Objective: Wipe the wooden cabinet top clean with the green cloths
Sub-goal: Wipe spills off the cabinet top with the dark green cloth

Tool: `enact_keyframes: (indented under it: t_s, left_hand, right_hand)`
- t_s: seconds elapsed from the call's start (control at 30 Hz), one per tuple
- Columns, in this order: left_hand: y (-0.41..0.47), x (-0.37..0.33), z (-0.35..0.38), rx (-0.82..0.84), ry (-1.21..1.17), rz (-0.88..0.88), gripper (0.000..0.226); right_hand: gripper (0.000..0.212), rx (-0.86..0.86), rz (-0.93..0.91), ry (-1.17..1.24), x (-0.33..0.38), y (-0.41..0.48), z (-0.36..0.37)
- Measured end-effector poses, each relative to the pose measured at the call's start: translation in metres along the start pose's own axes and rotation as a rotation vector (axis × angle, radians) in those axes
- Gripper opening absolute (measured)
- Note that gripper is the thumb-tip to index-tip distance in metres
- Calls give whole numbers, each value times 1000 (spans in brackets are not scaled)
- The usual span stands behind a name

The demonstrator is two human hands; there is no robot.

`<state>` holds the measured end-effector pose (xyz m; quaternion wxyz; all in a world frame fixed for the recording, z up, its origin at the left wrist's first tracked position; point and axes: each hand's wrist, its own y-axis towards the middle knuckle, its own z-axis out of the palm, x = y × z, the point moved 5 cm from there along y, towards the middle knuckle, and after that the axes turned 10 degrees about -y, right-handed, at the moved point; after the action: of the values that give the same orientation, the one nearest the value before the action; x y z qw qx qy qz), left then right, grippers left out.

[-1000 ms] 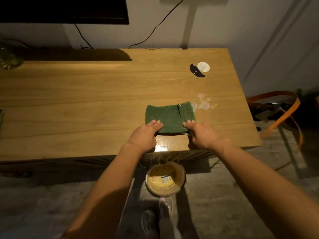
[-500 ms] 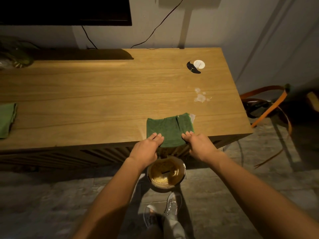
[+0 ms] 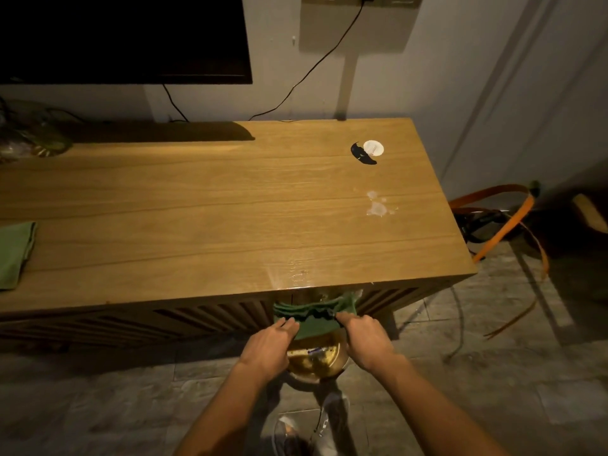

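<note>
Since a moment ago the folded dark green cloth has slid off the front edge of the long wooden cabinet top. It is now bunched in the air in front of the cabinet's slatted face, just below the rim. Both hands have come back with it. The left hand grips the cloth's left end with its fingers over the fabric, and the right hand grips the right end with its fingers curled in. The cloth sags in ripples between them, directly above a round, yellowish bowl that stands on the tiled floor.

Where the cloth passed, a wet, shiny streak lies on the wood by the front edge. Further back on the right, pale whitish splotches are on the surface. Beyond them a small white disc sits touching a black smear.

A second, lighter green cloth lies flat at the far left of the top, partly cut off by the edge of the view. A dark flat screen hangs on the wall above the cabinet, and a thin black cable runs down the wall. Orange straps lie tangled on the floor to the right of the cabinet. The person's pale shoes show below the bowl.
</note>
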<state>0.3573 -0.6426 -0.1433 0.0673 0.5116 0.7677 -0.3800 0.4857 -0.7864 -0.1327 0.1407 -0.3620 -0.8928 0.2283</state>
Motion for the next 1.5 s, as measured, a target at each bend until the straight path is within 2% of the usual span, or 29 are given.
enact_keyframes:
  t_s: [0.17,0.4,0.63,0.73,0.93,1.07,1.2,1.3,1.5]
  left_hand:
    - [8,11,10,-9,3,-14,62]
    - [0,9,17,15,12,-18,64]
    - [-8,-4,4,13,-18,-32,65]
    - [-10,-18,-8,65,-35,-7,54]
    - [-8,-55,-51,203,-118,91,45]
    - [-3,-78,-88,238,-170,103,39]
    - [12,-104,-132,203,-198,115,38]
    - [27,-124,-166,168,-183,134,37]
    - [69,-159,-226,151,-185,78,34]
  right_hand:
    - [44,60,42,8,2,-1,15]
    - [40,136,48,-29,2,-20,31]
    - [37,98,133,103,-10,-34,11]
    - [36,158,135,104,-20,-41,-2]
    - [31,290,80,141,-45,-48,-58]
    - [28,378,50,162,-69,-47,-112]
    - [25,363,11,170,-86,-40,-166]
    - [30,288,-43,126,-99,-31,-203]
    - [28,227,-113,96,-130,16,-265]
